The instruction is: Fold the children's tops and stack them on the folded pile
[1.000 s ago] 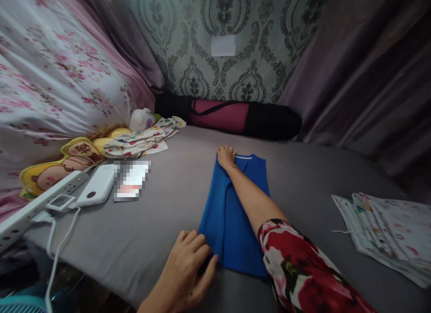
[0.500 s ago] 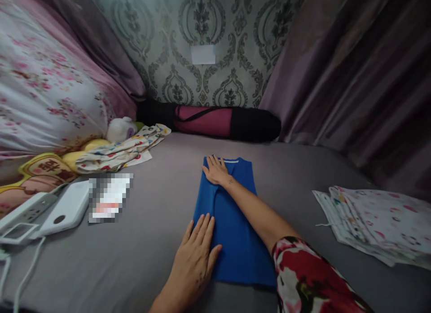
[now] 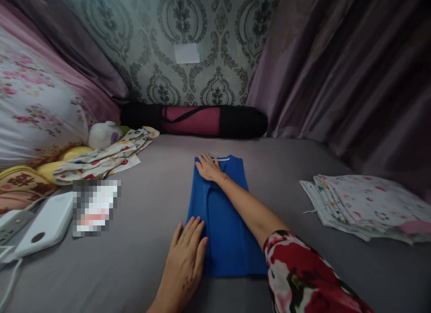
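A blue shirt lies on the grey bed sheet, folded into a long narrow shape, with a white strip at its neckline on the far end. My right hand rests flat on the shirt's far left corner, fingers stretched out beside the neckline. My right forearm crosses above the cloth and hides part of its right side. At the near left edge of the shirt lies my left hand, palm down, its fingers straight and the fingertips on the fabric. Neither hand grips anything.
Folded printed cloths are stacked at the right. To the left lie a white power bank, a power strip, a blurred-out item and a patterned garment. A black and maroon long bag lies along the wall.
The view has turned slightly to the right, so the surroundings appear shifted left. Both hands stay flat on the shirt in nearly the same places.
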The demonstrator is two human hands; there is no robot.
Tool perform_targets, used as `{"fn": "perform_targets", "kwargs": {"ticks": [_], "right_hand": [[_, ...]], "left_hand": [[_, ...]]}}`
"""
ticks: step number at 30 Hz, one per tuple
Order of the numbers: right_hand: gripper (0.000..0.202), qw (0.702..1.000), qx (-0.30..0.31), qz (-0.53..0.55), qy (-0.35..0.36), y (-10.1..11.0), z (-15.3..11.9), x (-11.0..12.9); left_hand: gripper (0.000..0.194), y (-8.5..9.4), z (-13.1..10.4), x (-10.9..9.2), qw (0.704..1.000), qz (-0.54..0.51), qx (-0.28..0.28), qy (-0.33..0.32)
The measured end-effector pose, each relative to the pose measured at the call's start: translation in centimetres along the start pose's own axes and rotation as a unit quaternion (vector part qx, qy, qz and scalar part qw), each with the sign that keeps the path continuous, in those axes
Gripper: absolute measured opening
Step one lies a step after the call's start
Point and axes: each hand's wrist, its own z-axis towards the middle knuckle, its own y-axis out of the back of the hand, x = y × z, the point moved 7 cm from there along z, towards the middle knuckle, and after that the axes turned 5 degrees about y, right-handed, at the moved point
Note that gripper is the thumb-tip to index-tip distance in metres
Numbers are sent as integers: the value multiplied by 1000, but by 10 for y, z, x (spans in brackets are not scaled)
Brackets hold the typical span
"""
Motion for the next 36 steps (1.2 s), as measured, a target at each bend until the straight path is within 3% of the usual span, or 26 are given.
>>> {"fn": "perform_targets", "kwargs": {"ticks": [4, 10, 16, 21, 24, 28, 32, 36], "right_hand": [[63, 1000, -5, -18, -1, 1, -19, 6], [67, 999, 11, -26, -27, -18, -28, 1], [67, 998, 41, 40, -24, -4, -28, -4], [69, 989, -58, -35, -128, 28, -39, -53], [71, 978, -52, -68, -190, 25, -45, -85], [71, 979, -19, -65, -194, 18, -44, -99], [67, 983, -33, -52, -176, 28, -34, -80], [62, 998, -22, -47, -26, 18, -9, -22]], "left_hand": [[41, 2, -2, 6, 999, -14, -30, 29], [44, -6, -3, 2, 1000, 19, -4, 10], [40, -2, -5, 4, 999, 14, -34, -3], [39, 1, -4, 6, 999, -9, -38, 7], [39, 1, -4, 6, 999, -20, -30, 13], [39, 1, -4, 6, 999, -21, -21, 13], [37, 0, -4, 5, 999, -23, -22, 13], [37, 0, -4, 7, 999, -26, -12, 22]]}}
